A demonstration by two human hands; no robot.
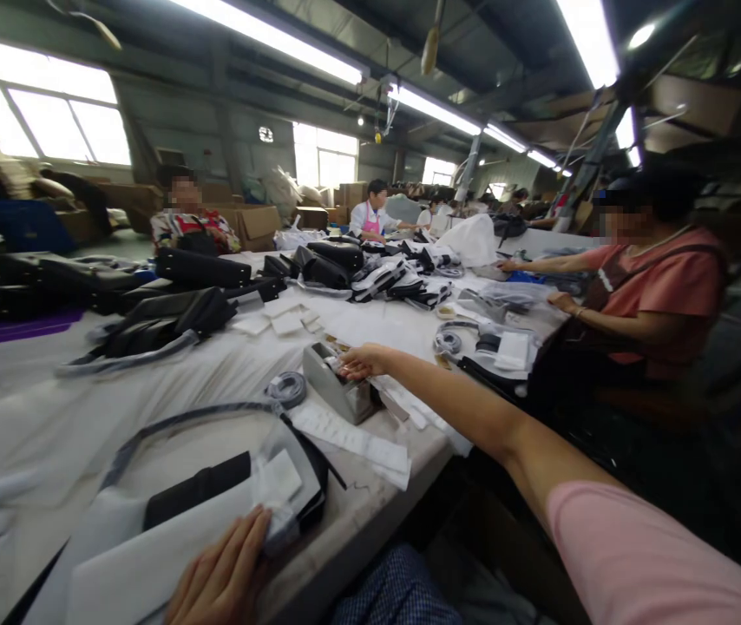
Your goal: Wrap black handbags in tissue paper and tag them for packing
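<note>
My left hand [231,560] lies with fingers stretched flat on white wrapping paper [142,555] over a black handbag [198,490] at the bottom. The bag's wrapped handle [181,421] arches behind it, and a small white packet [283,476] sits just past my fingertips. My right arm reaches forward across the table's edge. At a grey tape dispenser [337,386], my right hand [361,363] has its fingers curled in at the top; what they pinch is too small to make out. Beside the dispenser are a coiled wrapped strap [285,389] and a white paper strip [357,443].
Black bags [155,321] lie at the left, with a heap of bags [377,269] farther back. White pads [283,319] rest mid-table. A co-worker in a pink top [663,286] works at the right; other people sit across the table. The table edge [403,512] runs near me.
</note>
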